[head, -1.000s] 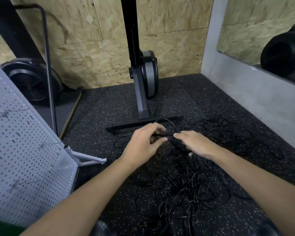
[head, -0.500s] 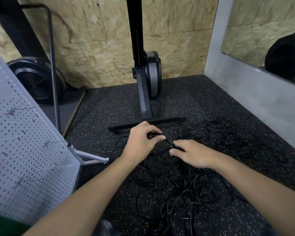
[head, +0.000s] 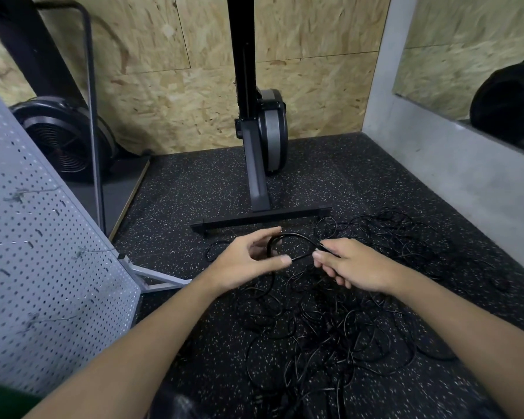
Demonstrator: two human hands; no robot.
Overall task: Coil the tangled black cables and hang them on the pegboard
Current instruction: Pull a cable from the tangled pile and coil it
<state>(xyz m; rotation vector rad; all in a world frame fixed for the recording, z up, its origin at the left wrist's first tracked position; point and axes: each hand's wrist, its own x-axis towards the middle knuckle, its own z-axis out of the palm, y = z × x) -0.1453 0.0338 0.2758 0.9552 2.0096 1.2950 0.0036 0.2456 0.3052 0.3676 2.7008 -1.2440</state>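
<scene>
A tangle of thin black cables (head: 339, 334) sprawls over the speckled rubber floor in front of me. My left hand (head: 248, 261) holds a small loop of one black cable (head: 294, 237) between thumb and fingers, just above the pile. My right hand (head: 351, 264) pinches the same cable at the loop's right end, fingers curled round it. The two hands are a few centimetres apart. The white pegboard (head: 43, 267) leans at the left, with a few hooks on it and nothing hanging there.
A black exercise machine (head: 260, 140) stands on a crossbar foot just beyond my hands. A fan wheel (head: 64, 137) and a metal tube frame sit at the far left. A grey concrete wall (head: 454, 164) bounds the right; chipboard panels line the back.
My hands have drawn apart and lifted a short length of cable, which now forms a small loop in my left hand. The view has tilted slightly downward.
</scene>
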